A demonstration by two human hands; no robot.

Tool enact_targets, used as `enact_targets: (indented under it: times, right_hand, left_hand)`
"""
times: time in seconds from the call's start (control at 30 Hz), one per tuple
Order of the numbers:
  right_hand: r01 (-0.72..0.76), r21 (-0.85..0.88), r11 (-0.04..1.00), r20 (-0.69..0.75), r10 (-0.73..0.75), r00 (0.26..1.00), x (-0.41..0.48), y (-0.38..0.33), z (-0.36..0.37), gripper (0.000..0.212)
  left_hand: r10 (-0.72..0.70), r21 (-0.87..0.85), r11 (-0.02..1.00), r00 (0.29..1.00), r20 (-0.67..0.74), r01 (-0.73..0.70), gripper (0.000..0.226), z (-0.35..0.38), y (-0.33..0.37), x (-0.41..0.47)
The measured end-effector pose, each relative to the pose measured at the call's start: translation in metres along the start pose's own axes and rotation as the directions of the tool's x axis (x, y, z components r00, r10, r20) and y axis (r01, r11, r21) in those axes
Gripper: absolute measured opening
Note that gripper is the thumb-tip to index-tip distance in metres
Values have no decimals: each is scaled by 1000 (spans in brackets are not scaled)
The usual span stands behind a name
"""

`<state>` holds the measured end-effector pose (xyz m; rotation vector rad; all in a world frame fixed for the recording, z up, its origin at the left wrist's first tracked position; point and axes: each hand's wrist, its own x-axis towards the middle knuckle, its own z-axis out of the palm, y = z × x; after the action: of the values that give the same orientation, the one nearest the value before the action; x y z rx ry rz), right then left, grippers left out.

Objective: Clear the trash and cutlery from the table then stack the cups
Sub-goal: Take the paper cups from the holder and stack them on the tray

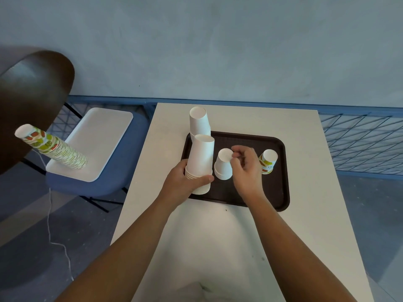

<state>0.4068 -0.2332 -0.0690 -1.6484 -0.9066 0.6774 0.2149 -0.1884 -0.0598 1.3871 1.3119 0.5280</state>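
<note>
A dark brown tray [277,192] lies on the white table [218,236]. My left hand [183,182] grips the lower part of a tall stack of upside-down white cups [201,158] at the tray's left side. Behind it stands a second white cup stack [198,120]. A single upside-down white cup [223,164] sits in the tray's middle. My right hand [245,166] hovers right beside it with fingers curled near its top; whether they touch it is unclear. A fruit-patterned cup [268,161] stands upside down on the tray, to the right of that hand.
Left of the table is a blue chair [122,171] carrying a white tray [98,138] with a long leaning stack of patterned cups [56,149]. A dark round tabletop [32,101] looms at far left. A blue wire fence [359,140] runs behind.
</note>
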Motion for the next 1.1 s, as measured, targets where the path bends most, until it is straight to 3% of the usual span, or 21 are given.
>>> enact_targets:
  times: [0.13, 0.27, 0.5, 0.67, 0.9, 1.1]
  right_hand:
    - [-4, -17, 1000, 297, 9, 955, -8, -30, -4, 34]
    - [45, -142, 989, 388, 14, 921, -9, -45, -3, 44]
    - [109, -231, 967, 400, -7, 916, -10, -55, -4, 50]
    - [91, -250, 964, 415, 22, 910, -10, -61, -2, 58]
    - [64, -194, 979, 437, 28, 899, -6, -67, -10, 49]
    - [30, -181, 983, 354, 36, 935, -7, -65, -9, 54]
  left_hand:
    - [44, 6, 999, 999, 20, -44, 65, 9, 7, -6]
    - [56, 5, 998, 997, 45, -57, 62, 14, 12, -11]
    - [66, 42, 997, 996, 60, -68, 83, 12, 10, -19]
    - [102, 46, 994, 994, 38, -104, 78, 10, 11, -25]
    - [97, 8, 995, 993, 63, -97, 73, 9, 14, -29]
    - [105, 78, 991, 994, 26, -107, 72, 12, 15, -28]
